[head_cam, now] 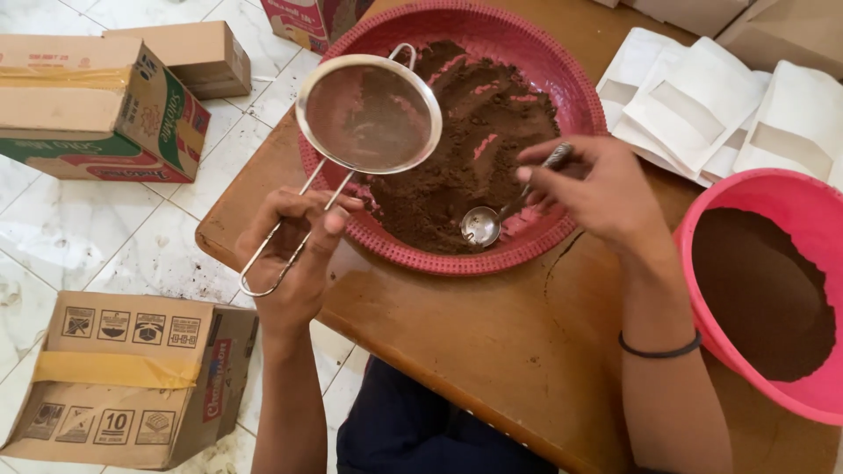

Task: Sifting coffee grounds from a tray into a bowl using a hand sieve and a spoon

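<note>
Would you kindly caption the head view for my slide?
Left hand holds a round wire-mesh sieve over a red woven tray of brown powder; right hand holds a metal spoon.

We see cardboard boxes on the white tiled floor (pixel 132 237) and paper bags on the wooden worktop (pixel 492 342). A brown box with yellow tape (pixel 123 377) lies at the bottom left, with little square picture labels (pixel 132 326) on its side. At the top left lies a green, red and brown box (pixel 97 110), and a plain brown box (pixel 198 54) sits just behind it. A red and white box (pixel 307 19) peeks in at the top. White paper bags with see-through windows (pixel 702 110) lie in a pile at the top right.
</note>
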